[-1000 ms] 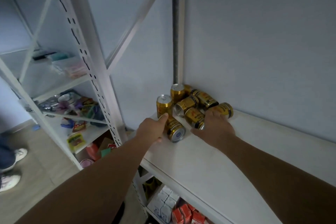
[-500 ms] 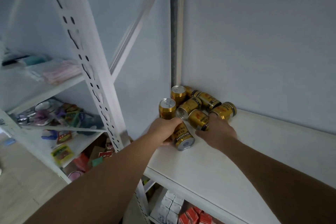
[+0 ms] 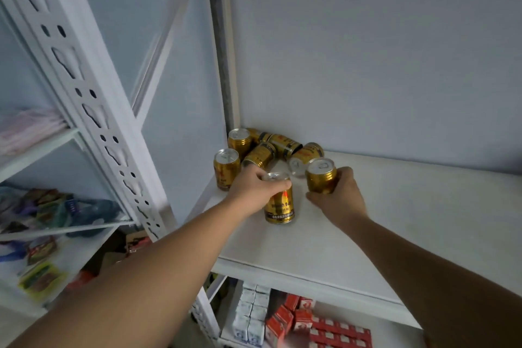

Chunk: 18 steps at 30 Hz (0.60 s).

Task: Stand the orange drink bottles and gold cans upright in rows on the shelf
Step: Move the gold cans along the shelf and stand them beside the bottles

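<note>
Nearest, below the board and well forward of the grey corner post: a lower tier with white cartons and red cartons packed side by side. Above them the shelf, a white matt board, bare over the stretch right of the post. Left hand, furthest out from the post: grip closed over the top rim of an upright gold can, fingers curled on the lid edge, base on the board. Right hand, right of that and slightly nearer the post: grip wrapped round the body of a second can, lid showing; base hidden by the hand, cannot tell if it meets the board. Closer to the post, lying cans on their sides, crowded against one another. Left of them, two standing cans: one near the board's left edge, the other at the foot of the post. Left of the post, a perforated white upright and a diagonal brace. Past those, a neighbouring rack holding coloured packets, blurred. Behind the post, the wall, pale blue-grey, plain, dimly lit.
</note>
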{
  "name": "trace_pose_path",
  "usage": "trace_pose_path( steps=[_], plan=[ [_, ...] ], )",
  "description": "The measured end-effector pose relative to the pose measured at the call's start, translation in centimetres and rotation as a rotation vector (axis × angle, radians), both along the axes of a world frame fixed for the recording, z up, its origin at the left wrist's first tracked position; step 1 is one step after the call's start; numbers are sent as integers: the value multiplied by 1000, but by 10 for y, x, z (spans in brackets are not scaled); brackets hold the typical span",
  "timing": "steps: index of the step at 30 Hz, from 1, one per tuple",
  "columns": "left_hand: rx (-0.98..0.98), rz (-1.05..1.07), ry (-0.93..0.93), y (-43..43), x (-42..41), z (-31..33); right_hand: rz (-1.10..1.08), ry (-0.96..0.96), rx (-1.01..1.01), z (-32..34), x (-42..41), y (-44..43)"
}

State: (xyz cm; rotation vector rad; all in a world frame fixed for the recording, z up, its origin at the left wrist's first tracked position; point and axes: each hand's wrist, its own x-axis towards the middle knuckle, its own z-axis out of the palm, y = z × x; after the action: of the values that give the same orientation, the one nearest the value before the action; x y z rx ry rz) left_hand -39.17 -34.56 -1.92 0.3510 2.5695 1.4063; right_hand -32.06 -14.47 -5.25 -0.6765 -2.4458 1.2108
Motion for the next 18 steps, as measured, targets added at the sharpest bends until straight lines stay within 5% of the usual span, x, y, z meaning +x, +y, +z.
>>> trace_pose_path(
  steps=[18],
  plan=[
    [137,-448,167,227,143,6,-425,38,63,15,231,166]
  ],
)
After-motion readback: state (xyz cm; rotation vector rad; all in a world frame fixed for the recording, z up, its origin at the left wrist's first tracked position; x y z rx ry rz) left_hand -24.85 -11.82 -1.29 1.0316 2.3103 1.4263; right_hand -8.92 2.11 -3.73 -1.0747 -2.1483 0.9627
